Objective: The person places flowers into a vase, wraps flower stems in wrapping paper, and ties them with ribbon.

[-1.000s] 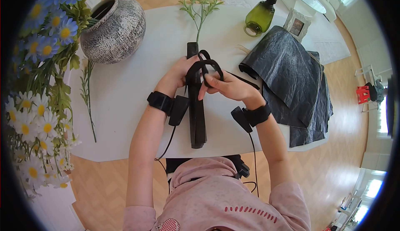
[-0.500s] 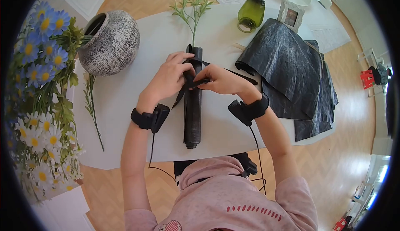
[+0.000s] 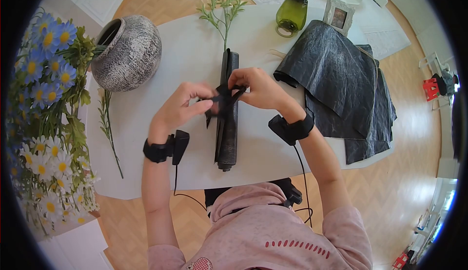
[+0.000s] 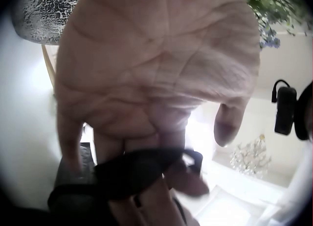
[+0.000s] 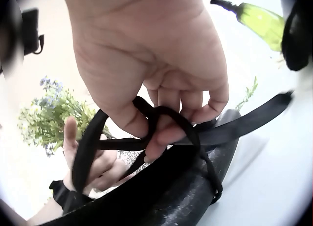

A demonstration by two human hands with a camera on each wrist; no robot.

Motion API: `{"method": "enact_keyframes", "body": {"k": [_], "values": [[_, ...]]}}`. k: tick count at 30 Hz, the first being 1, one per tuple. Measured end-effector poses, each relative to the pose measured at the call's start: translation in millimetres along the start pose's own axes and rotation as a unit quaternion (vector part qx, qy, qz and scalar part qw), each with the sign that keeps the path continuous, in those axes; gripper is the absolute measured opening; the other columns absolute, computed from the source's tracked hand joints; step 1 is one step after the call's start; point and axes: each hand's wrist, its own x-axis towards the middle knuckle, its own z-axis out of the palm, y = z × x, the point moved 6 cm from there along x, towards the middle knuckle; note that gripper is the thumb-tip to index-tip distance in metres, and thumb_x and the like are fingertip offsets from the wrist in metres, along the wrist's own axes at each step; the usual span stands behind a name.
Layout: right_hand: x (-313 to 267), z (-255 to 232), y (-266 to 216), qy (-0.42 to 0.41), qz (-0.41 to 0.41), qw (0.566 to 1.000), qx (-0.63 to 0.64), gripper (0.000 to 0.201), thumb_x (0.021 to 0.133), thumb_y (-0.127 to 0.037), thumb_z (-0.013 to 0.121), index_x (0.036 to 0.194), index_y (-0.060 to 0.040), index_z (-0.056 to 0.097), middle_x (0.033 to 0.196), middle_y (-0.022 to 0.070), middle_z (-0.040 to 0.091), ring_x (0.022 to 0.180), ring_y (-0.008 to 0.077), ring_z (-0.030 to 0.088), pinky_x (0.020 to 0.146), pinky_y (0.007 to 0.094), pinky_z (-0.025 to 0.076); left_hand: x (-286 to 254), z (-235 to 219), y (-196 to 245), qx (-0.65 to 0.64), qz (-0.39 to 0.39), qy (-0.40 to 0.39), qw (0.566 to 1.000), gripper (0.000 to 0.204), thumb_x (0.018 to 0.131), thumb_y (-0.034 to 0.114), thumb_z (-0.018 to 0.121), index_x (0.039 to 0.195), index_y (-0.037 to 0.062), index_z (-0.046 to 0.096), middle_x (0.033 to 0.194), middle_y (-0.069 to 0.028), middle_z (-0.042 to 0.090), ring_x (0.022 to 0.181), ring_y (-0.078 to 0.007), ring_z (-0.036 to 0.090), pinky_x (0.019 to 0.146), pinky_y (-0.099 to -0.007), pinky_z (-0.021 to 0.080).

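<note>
A black ribbon (image 5: 88,152) is looped around a roll of dark, glossy paper (image 3: 227,143) on the table. A green stem with pale sprigs (image 3: 224,19) sticks out beyond the roll's far end. My right hand (image 3: 261,88) pinches a ribbon loop between thumb and fingers over the roll. On the roll's left side is my left hand (image 3: 178,106), its fingertips blurred at the ribbon. Its thumb (image 4: 227,125) stands apart from the fingers, and ribbon crosses in front of those fingers in the left wrist view. One ribbon end trails past the roll in the right wrist view.
Left on the table are a rough grey-white vase (image 3: 129,53), a cut stem (image 3: 111,136) and blue and white flowers (image 3: 53,143). Dark paper sheets (image 3: 336,87) lie to the right, below a green bottle (image 3: 292,14) and a picture frame (image 3: 339,16).
My left hand has drawn back leftward from the ribbon crossing. My right hand has lifted a ribbon loop slightly. The roll, first under both hands, now shows more of its right side.
</note>
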Motion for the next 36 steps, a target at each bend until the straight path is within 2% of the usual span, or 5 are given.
{"method": "enact_keyframes", "body": {"k": [4,7,11,17,36], "values": [[-6.4,-2.2,-19.4,0.029,-0.072,0.991,-0.105,0.018,0.066,0.003,0.058,0.082,-0.0006,0.053,0.063,0.0115,0.058,0.061,0.0247,0.056,0.055,0.0302,0.041,-20.7,22.9,-12.3,-0.276,-0.19,-0.291,0.896,0.033,0.084,0.028,0.041,0.08,-0.0028,0.054,0.081,-0.0113,0.06,0.072,-0.021,0.06,0.066,-0.0254,0.043],[-7.0,-0.2,-26.1,0.029,-0.105,0.982,-0.153,0.016,0.066,0.004,0.057,0.08,0.0009,0.053,0.066,0.0151,0.057,0.064,0.0326,0.054,0.058,0.0351,0.042,-21.4,4.8,-56.9,0.035,-0.446,-0.096,0.889,0.023,0.078,0.019,0.054,0.095,0.0039,0.051,0.091,-0.0147,0.058,0.084,-0.0235,0.059,0.075,-0.0397,0.043],[-9.5,3.3,-32.7,0.036,-0.152,0.976,-0.152,0.015,0.064,0.007,0.052,0.079,0.003,0.051,0.068,0.0174,0.054,0.067,0.0367,0.051,0.059,0.0388,0.04,-12.9,2.5,-33.0,0.619,-0.344,0.016,0.706,0.03,0.066,0.014,0.062,0.094,0.0074,0.054,0.12,-0.0128,0.041,0.094,-0.0257,0.052,0.077,-0.0706,0.021],[-11.2,3.1,-34.7,0.066,-0.168,0.973,-0.144,0.016,0.062,0.009,0.052,0.077,0.0033,0.05,0.072,0.0149,0.052,0.068,0.0357,0.05,0.059,0.039,0.04,22.5,14.3,-23.7,0.205,-0.118,0.068,0.969,0.015,0.067,-0.004,0.049,0.079,0.0025,0.056,0.091,-0.0109,0.057,0.079,-0.0227,0.056,0.075,-0.04,0.041],[-6.0,3.4,-28.8,0.142,-0.217,0.948,-0.184,0.016,0.052,0.011,0.056,0.06,-0.0016,0.05,0.067,0.0054,0.048,0.068,0.0246,0.048,0.058,0.0328,0.04,12.7,33.5,-65.2,-0.124,-0.288,-0.063,0.947,0.016,0.079,0.011,0.055,0.094,0.0053,0.054,0.072,0.0028,0.057,0.058,-0.0016,0.047,0.047,-0.015,0.034]]}}
